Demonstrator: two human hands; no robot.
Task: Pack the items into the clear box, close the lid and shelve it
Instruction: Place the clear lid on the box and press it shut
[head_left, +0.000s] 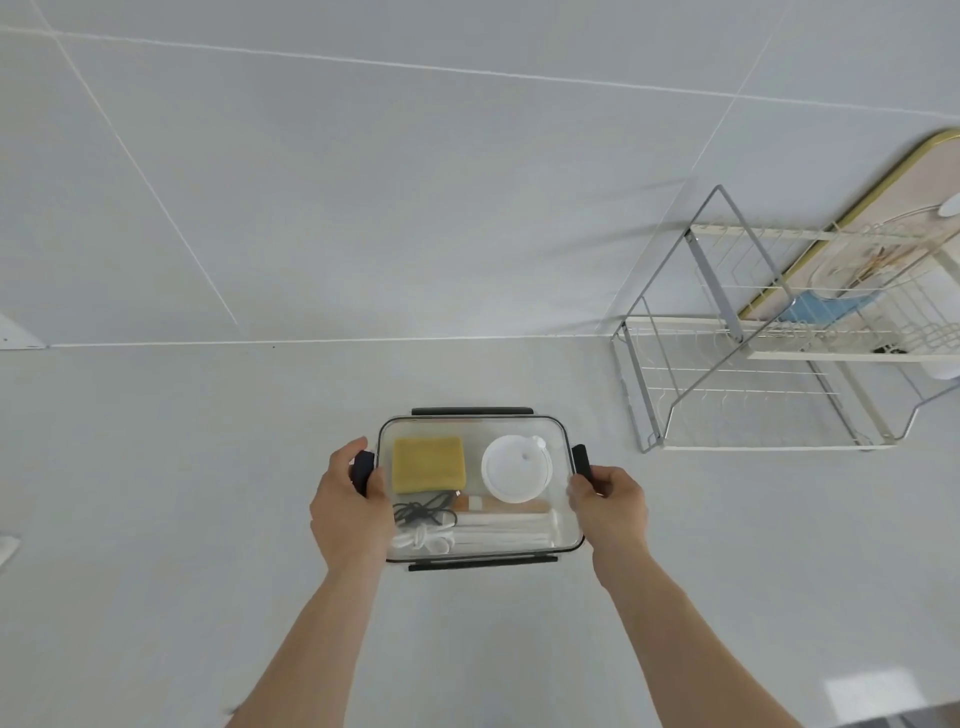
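Clear box (563, 527) sits flat on the white counter (208, 519), straight ahead of the person and a little way out from the tiled wall (363, 208). Its see-through lid (470, 434) lies on top, with a black clip on each of the four sides. The far clip (472, 411) and the near clip (483, 564) lie along the long edges.

Through the lid the packed things show:
- a yellow sponge (427, 464) in the far left corner
- a white round cap (515, 469) just beside it, on the right
- a tangled black cord (423, 512) in front of the sponge
- a coiled white cord (421, 540) in the near left corner
- a tan piece (511, 505), with long white sticks (504, 530) along the near side

The left hand (348, 509) is at the short left side. Its thumb is curved over the top of the left clip (363, 470) and its fingers are curled in against the box wall, so it grips that clip. The right hand (610, 506) is at the short right side, with thumb and forefinger closed narrowly on the lower end of the right clip (581, 462). Whether these two side clips are snapped down I cannot tell.

Both forearms reach in from the bottom edge.

Well apart, to the right and against the wall, stands a wire rack (753, 374). A board with a gold rim (857, 208) leans on the wall behind it, and a blue cloth (826, 306) shows through the wires.
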